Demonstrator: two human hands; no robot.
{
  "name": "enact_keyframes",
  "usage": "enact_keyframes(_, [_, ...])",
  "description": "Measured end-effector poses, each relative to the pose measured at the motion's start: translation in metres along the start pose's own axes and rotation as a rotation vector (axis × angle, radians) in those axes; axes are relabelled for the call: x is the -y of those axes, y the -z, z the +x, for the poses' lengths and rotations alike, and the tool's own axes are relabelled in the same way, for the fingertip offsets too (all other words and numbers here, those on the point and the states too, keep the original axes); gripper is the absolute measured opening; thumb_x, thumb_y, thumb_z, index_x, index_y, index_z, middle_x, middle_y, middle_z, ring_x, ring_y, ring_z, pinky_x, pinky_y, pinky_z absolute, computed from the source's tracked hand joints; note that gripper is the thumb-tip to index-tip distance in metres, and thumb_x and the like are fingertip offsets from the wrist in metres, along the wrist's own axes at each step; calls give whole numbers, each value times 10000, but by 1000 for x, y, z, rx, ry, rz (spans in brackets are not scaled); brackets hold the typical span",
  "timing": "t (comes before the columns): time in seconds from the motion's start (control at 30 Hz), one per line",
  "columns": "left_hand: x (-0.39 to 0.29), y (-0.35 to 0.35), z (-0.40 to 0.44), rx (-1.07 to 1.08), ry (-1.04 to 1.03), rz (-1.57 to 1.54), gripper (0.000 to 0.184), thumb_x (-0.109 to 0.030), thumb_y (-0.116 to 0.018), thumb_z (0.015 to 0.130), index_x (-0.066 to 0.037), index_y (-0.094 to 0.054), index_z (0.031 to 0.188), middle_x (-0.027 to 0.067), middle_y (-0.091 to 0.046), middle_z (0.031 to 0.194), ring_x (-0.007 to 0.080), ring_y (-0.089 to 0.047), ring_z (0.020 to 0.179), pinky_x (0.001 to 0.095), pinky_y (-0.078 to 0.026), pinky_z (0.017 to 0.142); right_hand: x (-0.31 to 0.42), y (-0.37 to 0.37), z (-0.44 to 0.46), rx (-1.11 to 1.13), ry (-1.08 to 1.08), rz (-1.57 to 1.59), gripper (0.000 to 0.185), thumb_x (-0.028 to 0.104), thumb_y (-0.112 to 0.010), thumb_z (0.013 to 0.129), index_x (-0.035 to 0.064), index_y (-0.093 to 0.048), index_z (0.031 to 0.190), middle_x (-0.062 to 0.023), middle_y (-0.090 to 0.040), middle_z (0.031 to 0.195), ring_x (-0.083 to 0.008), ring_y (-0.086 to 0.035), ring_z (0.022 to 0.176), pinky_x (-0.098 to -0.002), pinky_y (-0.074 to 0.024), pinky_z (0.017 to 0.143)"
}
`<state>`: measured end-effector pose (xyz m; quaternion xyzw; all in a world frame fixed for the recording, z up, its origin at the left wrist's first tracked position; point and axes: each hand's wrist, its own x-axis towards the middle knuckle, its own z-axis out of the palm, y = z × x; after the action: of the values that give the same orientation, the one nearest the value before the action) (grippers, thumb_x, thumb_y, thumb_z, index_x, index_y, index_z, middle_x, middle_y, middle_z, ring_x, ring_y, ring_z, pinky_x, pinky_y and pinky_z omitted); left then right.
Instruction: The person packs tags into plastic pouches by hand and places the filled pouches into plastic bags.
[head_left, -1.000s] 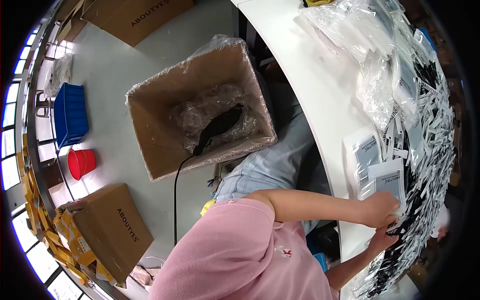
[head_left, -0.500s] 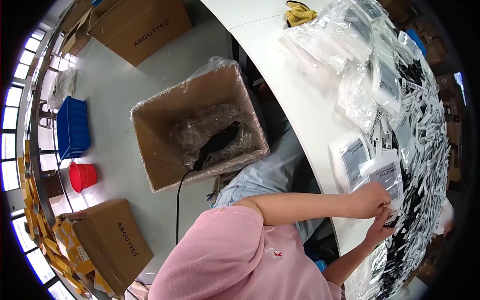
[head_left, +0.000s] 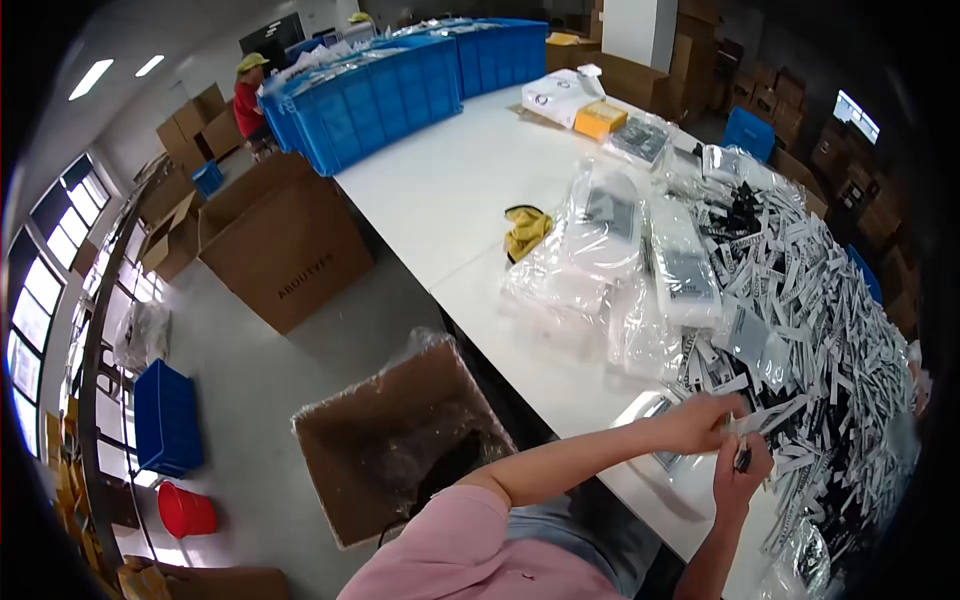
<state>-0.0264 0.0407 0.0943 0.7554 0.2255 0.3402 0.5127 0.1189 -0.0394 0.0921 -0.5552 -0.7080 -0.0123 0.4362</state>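
My left hand [head_left: 703, 424] is closed on the edge of a printed plastic bag [head_left: 773, 413], which is seen nearly edge-on and sticks out to the right. Just below, my right hand [head_left: 744, 473] is closed around a small dark item [head_left: 742, 459], whose kind is too small to make out. Both hands are close together above the table. Under my left forearm lies a bag with a grey label [head_left: 657, 408], partly hidden. A large heap of narrow black-and-white printed strips [head_left: 840, 340] spreads right of my hands. Clear bags with grey labels [head_left: 685, 265] lie beyond them.
A lined cardboard box [head_left: 375, 430] stands on the floor left of the white table [head_left: 420, 215], with a dark object inside. A yellow glove [head_left: 526, 232] lies on the table. Blue crates [head_left: 375, 100] stand at the far end, near a person in red [head_left: 247, 105].
My view has swung up, bringing the table's far end into sight. The bag in my left hand has turned from label-facing to nearly edge-on. Both hands stay close together.
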Motion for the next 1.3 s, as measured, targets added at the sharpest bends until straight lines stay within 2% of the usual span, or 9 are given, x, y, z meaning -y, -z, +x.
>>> enact_keyframes(0.23, [-6, -13, 27, -420, -648, 659, 574, -11, -584, 614, -124, -545, 1175, 89, -530, 651, 257, -540, 538, 359, -436, 460, -50, -18, 10, -445, -178, 216, 165, 78, -570, 762, -55, -521, 848, -127, -539, 682, -205, -494, 564, -331, -392, 532])
enact_keyframes(0.47, [5, -41, 44, -366, -440, 614, 604, -3, -585, 633, -167, -531, 1212, 59, -466, 637, 244, -528, 558, 366, -420, 452, -17, -9, -21, -108, -282, 254, 472, 239, -436, 889, -97, -403, 1218, -210, -590, 896, -260, -594, 791, -340, -459, 674])
enact_keyframes(0.67, [12, -65, 14, -224, -772, 571, 634, -52, -635, 632, -200, -506, 1235, 66, -530, 818, 237, -551, 730, 373, -461, 564, -44, -24, -38, -278, -828, 674, 277, 241, -437, 904, 31, -512, 1068, -55, -582, 847, -173, -571, 723, -290, -425, 555])
enact_keyframes(0.77, [19, -58, 11, -164, -603, 607, 652, -47, -637, 624, -194, -499, 1244, 70, -542, 826, 248, -554, 728, 385, -465, 578, -23, -18, -23, -212, -1067, 805, 232, 266, -449, 910, 52, -524, 958, -27, -551, 780, -90, -504, 615, -263, -367, 450])
enact_keyframes(0.83, [13, -45, 14, -130, -276, 573, 662, -44, -626, 626, -196, -492, 1256, 66, -538, 767, 261, -555, 675, 374, -463, 551, -17, -17, -25, 30, -867, 721, 217, 252, -462, 904, 43, -519, 886, -39, -547, 738, -99, -499, 584, -264, -368, 458])
enact_keyframes(0.97, [20, -50, 4, -182, -365, 635, 639, -27, -594, 641, -177, -501, 1255, 50, -517, 662, 241, -541, 564, 353, -441, 471, -27, -31, -55, -84, -602, 479, 134, 118, -461, 859, -6, -511, 852, -49, -547, 682, -160, -514, 564, -289, -407, 483])
enact_keyframes(1.07, [15, -59, -18, -94, -584, 578, 631, -10, -591, 637, -153, -515, 1246, 55, -529, 668, 227, -549, 576, 356, -439, 471, -18, -31, -45, -364, -588, 678, 134, 58, -447, 828, -25, -534, 886, -60, -560, 738, -175, -545, 599, -295, -444, 517])
enact_keyframes(1.23, [19, -53, -13, -190, -305, 444, 597, 22, -580, 637, -91, -533, 1221, 101, -531, 664, 274, -530, 538, 355, -430, 475, -8, -21, -55, -134, -694, 811, 143, 82, -556, 807, -21, -576, 903, -45, -609, 764, -73, -540, 653, -236, -451, 564])
enact_keyframes(1.3, [15, -71, -18, -72, -494, 613, 623, 26, -563, 607, -63, -528, 1222, 97, -531, 651, 257, -531, 528, 356, -409, 444, -27, -11, -58, -189, -741, 700, 128, 91, -648, 762, -1, -591, 831, -8, -599, 689, -40, -513, 629, -232, -435, 538])
